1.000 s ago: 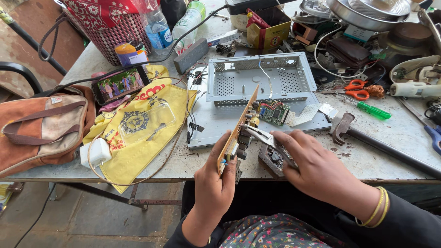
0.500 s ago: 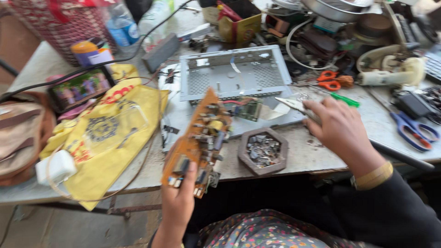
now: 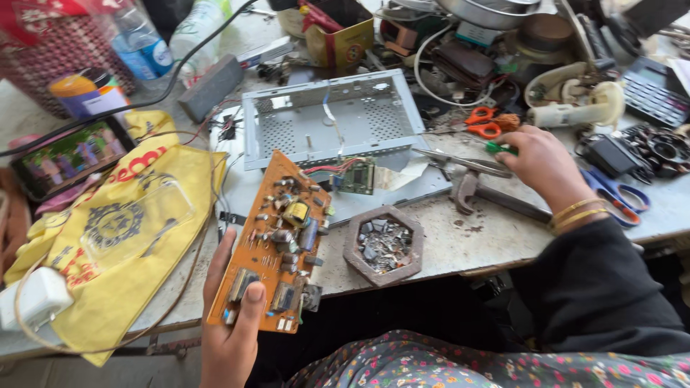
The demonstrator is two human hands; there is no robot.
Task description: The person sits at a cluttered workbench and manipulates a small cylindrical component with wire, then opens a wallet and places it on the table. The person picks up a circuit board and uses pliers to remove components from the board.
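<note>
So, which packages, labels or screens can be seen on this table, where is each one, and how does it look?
Phone screen: far left, lit, showing a colourful picture.
Yellow bag: left, flat on the table, with red lettering and a dark round emblem.
Plastic bottle: top left, clear, blue label.
Round container: beside the bottle, orange lid, printed label.
Cardboard box: top centre, open, yellow and red.
Calculator: far right, dark keys.

Bright even daylight, soft shadows, sharp focus, slight wide-angle edge distortion.
</note>
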